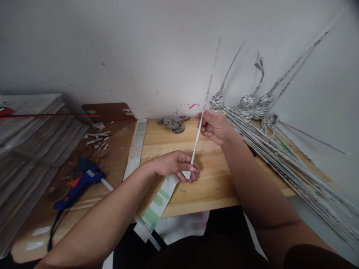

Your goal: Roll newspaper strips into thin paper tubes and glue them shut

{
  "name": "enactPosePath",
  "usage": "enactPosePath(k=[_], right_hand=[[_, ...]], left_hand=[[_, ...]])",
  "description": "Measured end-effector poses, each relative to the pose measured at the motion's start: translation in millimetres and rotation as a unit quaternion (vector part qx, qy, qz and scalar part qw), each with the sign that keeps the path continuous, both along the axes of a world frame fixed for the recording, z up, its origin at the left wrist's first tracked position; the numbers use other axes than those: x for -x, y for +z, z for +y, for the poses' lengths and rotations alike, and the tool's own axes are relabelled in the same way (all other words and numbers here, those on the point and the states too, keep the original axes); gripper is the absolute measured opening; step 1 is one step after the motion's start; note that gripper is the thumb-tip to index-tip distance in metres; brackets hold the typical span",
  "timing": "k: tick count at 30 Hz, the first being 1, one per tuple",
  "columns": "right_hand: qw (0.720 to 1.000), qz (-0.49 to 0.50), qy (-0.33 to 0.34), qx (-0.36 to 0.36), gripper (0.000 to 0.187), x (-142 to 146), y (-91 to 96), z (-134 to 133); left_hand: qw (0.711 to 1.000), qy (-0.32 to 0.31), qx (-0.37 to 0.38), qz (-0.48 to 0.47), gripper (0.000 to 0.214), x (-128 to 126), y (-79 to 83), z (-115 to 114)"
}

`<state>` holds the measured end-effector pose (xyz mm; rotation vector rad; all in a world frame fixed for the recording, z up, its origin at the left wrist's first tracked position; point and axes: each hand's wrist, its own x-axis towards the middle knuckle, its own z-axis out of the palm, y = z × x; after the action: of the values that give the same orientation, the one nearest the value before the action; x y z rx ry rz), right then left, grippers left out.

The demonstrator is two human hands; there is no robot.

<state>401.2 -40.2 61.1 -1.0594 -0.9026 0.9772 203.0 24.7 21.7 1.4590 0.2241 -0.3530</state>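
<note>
A thin rolled paper tube (198, 136) slants upward between my hands, printed like newspaper. My left hand (179, 164) pinches its lower end, where a flat paper strip (159, 200) with green patches runs into the roll. That strip trails down toward me over the table's front edge. Higher up, my right hand (214, 127) has its thumb and fingers closed around the tube. The tube's tip rises in front of the wall and looks blurred.
At right lie a bundle of paper tubes (269, 164) and several woven paper pieces (246, 106). A grey cloth (174, 124) is near the wall. Leftward are a blue glue gun (80, 183), paper scraps (98, 139), a newspaper strip (137, 145) and stacked paper (30, 160) on the wooden table (213, 190).
</note>
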Motion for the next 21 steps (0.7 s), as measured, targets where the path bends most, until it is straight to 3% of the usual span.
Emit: enactPosePath(k=[3,7,12,17,21], right_hand=[[0.999,-0.009,0.026,0.024,0.039,-0.5,0.3,-1.0],[1.0,-0.016,-0.024,-0.001,0.041,0.8,-1.2,1.0],[1.0,-0.003,0.023,0.001,0.041,0.8,-1.9,-0.2],[1.0,-0.003,0.002,-0.01,0.038,2.1,-1.2,-0.4],[0.999,-0.006,0.039,0.001,0.041,5.4,0.9,-2.5]], left_hand=[[1.0,0.006,0.007,0.001,0.033,0.1,1.8,0.1],[1.0,0.003,0.001,-0.001,0.034,-0.1,2.7,0.9],[1.0,0.003,0.008,-0.006,0.034,-0.4,-0.3,1.6],[1.0,0.002,0.013,-0.007,0.034,-0.6,-0.3,0.4],[1.0,0.015,0.018,-0.015,0.034,-0.5,2.9,-0.2]])
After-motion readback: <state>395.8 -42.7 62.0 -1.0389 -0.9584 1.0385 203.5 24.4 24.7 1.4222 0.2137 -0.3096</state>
